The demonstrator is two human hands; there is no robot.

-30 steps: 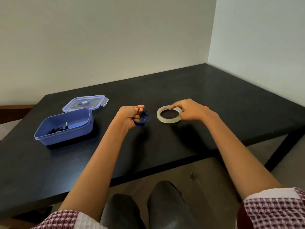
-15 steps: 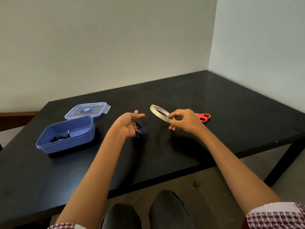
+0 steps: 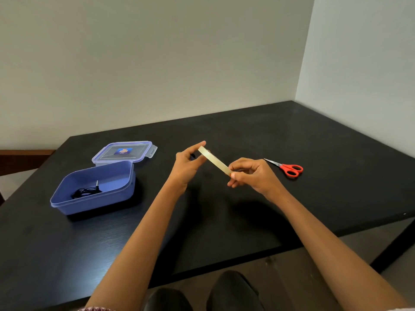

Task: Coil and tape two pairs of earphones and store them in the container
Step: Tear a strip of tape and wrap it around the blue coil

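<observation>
My right hand (image 3: 249, 173) holds a clear tape roll (image 3: 214, 161) edge-on above the table, pinching its near end. My left hand (image 3: 187, 163) touches the roll's far end with its index finger and thumb. The other fingers are curled over a coiled blue pair of earphones, of which only a dark bit (image 3: 192, 156) shows. The open blue container (image 3: 67, 199) stands at the left of the table. A black pair of earphones (image 3: 86, 191) lies coiled inside it.
The container's clear lid (image 3: 124, 151) lies flat just behind it. Red-handled scissors (image 3: 289, 169) lie on the black table (image 3: 314, 198) to the right of my right hand. Walls close the far and right sides. My knees are under the near edge.
My right hand picked the tape roll up off the table and turned it edge-on. My left hand, with the blue earphones, rose to meet its far end. The scissors came into sight.
</observation>
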